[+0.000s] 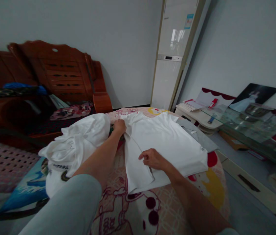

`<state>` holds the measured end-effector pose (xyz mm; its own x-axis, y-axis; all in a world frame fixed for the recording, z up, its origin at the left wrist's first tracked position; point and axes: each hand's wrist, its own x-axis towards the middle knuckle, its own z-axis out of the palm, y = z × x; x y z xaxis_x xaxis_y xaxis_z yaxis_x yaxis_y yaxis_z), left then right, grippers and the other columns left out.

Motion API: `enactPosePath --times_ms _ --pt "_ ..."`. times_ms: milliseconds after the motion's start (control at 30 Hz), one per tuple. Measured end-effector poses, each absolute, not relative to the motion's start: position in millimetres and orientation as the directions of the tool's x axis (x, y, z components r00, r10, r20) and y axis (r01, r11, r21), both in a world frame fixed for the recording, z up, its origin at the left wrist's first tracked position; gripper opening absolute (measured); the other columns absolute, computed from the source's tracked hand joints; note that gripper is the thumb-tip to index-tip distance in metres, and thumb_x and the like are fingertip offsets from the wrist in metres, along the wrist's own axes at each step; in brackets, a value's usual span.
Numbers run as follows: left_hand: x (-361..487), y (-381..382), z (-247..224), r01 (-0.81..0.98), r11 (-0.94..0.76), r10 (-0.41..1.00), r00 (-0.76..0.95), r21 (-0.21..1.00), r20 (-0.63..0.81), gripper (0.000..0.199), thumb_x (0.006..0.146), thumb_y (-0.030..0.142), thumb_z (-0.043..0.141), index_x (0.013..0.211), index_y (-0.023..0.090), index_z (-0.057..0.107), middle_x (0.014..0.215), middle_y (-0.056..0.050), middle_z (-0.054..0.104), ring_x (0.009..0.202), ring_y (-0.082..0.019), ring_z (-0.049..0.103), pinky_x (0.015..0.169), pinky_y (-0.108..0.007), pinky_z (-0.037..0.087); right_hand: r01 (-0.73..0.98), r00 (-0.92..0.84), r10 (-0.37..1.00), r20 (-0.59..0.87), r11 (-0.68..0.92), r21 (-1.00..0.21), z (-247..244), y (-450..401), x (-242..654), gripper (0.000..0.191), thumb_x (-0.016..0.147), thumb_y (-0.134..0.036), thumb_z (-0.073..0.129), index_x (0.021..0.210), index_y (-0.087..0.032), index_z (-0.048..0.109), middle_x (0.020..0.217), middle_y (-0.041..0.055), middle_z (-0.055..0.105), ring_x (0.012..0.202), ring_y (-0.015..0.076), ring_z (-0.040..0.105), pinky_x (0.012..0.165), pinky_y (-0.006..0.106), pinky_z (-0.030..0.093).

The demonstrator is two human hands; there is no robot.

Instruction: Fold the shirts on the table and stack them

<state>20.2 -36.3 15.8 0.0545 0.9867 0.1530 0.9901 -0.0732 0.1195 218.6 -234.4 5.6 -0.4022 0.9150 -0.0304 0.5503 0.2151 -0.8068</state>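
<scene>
A white T-shirt [167,140] lies spread on a round table with a patterned cloth [172,205], one side folded inward over its front. My left hand [120,126] is closed on the shirt's edge near its far left corner. Over the folded part, my right hand [152,159] has its fingers curled, with the index finger and thumb near the fabric; whether they pinch it is unclear. A heap of white clothes [79,140] rests on the table's left side, beside my left forearm. Under the shirt's right side, a grey garment [198,135] shows.
Behind on the left stands a wooden bench [59,71] with cloth on its seat. A tall white cabinet-like unit [168,55] stands by the far wall. On the right are a glass shelf [247,130], papers and a photo [252,98]. A pink woven basket [3,163] is at left.
</scene>
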Motion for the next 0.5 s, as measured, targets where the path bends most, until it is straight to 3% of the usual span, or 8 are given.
enactPosePath --times_ms 100,233,333,500 --pt "17 -32 25 0.972 0.017 0.977 -0.066 0.234 0.204 0.041 0.082 0.006 0.046 0.120 0.004 0.061 0.122 -0.022 0.063 0.117 -0.029 0.058 0.097 -0.036 0.046 0.456 -0.420 0.904 -0.077 0.137 -0.879 10 -234 224 0.041 0.065 -0.003 0.052 0.099 -0.011 0.074 0.051 -0.0077 0.048 0.046 0.0068 0.044 0.050 0.020 0.034" --pt "34 -28 39 0.946 -0.040 0.948 -0.066 0.323 0.312 0.048 0.084 0.009 0.043 0.130 0.006 0.057 0.129 -0.020 0.060 0.124 -0.029 0.055 0.104 -0.037 0.043 0.273 -0.465 0.882 -0.073 0.065 -0.960 21 -234 242 0.049 0.066 -0.009 0.052 0.112 -0.011 0.069 0.047 -0.0103 0.044 0.041 0.0067 0.043 0.044 0.018 0.034" --pt "60 -25 41 0.931 -0.170 0.942 0.057 0.322 0.331 0.052 0.085 0.013 0.045 0.136 0.007 0.052 0.131 -0.020 0.058 0.123 -0.030 0.055 0.105 -0.037 0.042 0.207 -0.485 0.872 -0.065 0.042 -0.977 29 -235 259 0.055 0.065 -0.011 0.053 0.119 -0.012 0.066 0.047 -0.0108 0.046 0.040 0.0066 0.046 0.043 0.018 0.035" --pt "100 -23 21 0.862 -0.436 0.890 0.369 0.260 0.269 0.063 0.078 0.016 0.053 0.141 0.013 0.047 0.121 -0.017 0.064 0.112 -0.027 0.062 0.099 -0.033 0.046 0.342 -0.498 0.826 -0.265 -0.094 -0.935 30 -236 275 0.068 0.062 -0.011 0.051 0.129 -0.011 0.059 0.045 -0.0101 0.052 0.039 0.0110 0.055 0.041 0.018 0.037"
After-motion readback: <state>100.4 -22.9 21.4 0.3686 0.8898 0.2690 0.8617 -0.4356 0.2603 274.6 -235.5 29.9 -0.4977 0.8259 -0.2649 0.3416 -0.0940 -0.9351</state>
